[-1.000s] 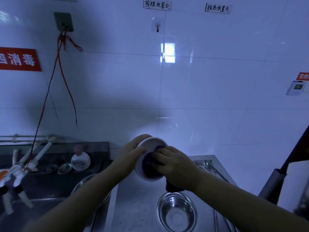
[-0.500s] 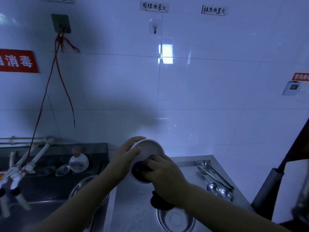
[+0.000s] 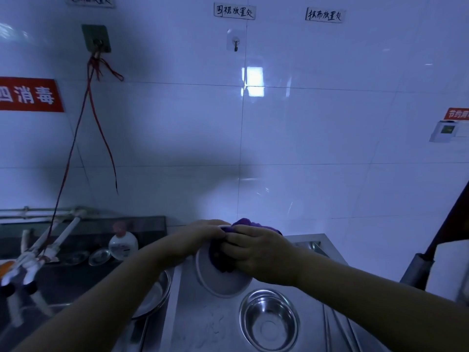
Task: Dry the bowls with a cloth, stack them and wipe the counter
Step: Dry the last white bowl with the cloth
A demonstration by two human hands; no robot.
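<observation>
Tipped flatter now, white bowl (image 3: pixel 223 278) with purple cloth (image 3: pixel 243 226) bunched over its far rim.
Drying step: left hand (image 3: pixel 200 236) grips rim, right hand (image 3: pixel 256 252) fingers pinch cloth; next, stack near steel bowl (image 3: pixel 269 321).

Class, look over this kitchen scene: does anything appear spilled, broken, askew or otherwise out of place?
Nothing stands out. The left hand holds the white bowl tilted while the right hand presses the purple cloth into it. A steel bowl sits upright on the counter.

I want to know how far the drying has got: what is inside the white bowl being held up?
A purple cloth, pressed into the white bowl by the right hand. The bowl's surface under cloth and fingers is hidden.
</observation>
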